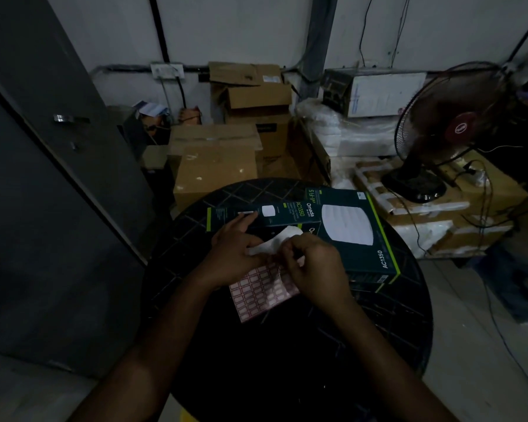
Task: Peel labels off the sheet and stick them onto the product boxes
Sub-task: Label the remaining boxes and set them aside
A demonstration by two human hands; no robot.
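Observation:
A sheet of red-bordered labels (261, 292) lies on the round black table (287, 345), its far end curled up white between my hands. My left hand (237, 254) holds that curled end, its index finger stretched toward a small white label (247, 212) on the side of a dark green product box (269, 215). My right hand (314, 264) pinches the sheet near its upper edge. A larger dark green box (372, 239) marked AC1350 lies flat just right of my hands. Whether a peeled label sits in my fingers is hidden.
Brown cardboard boxes (217, 166) are stacked behind the table. A black table fan (445, 132) stands on wrapped cartons at the right, with cables trailing down. A dark door (58, 178) fills the left side. The room is dim.

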